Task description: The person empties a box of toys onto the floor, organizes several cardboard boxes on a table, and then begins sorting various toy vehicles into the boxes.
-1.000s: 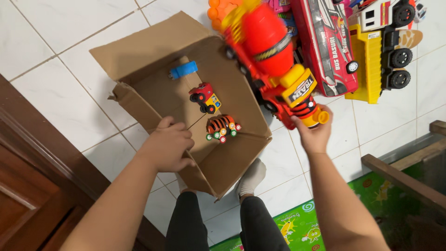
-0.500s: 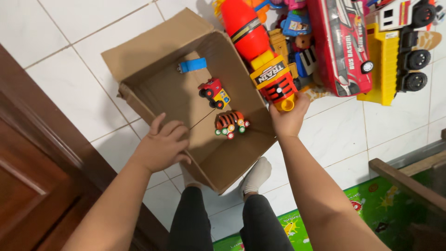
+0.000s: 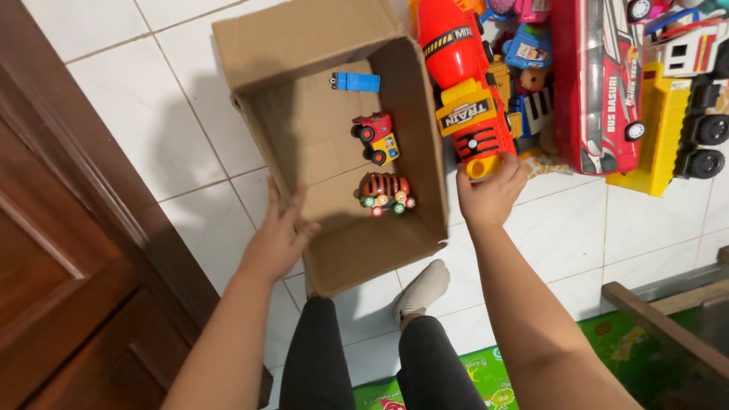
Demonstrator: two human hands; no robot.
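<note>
Underfoot, white floor tiles (image 3: 121,99) with thin grey joints are seen from above, bordered on the left by a dark brown wooden door (image 3: 68,250). A green play mat (image 3: 456,376) with cartoon prints is laid along the lower edge, and a wooden frame (image 3: 668,311) is seen at the lower right.

An open brown cardboard box (image 3: 304,144) is set on the tiles. Its left wall is gripped near the lower corner by the left hand (image 3: 277,239), the fingers curled over the rim. Just beyond that grip, inside the box, three small toys are laid in a row: a striped orange car (image 3: 386,193) nearest, a red and yellow truck (image 3: 376,138) farther, and a blue block (image 3: 355,81) farthest.

The rear end of a large red and yellow toy mixer truck (image 3: 467,91) is clasped by the right hand (image 3: 490,193), the fingers closed around it. The truck is stretched away from that grip, just outside the box's right wall. Right of the grip, a long red toy bus (image 3: 596,83) and a yellow dump truck (image 3: 664,129) are lined up, with smaller plastic toys (image 3: 524,72) packed between mixer and bus.
</note>
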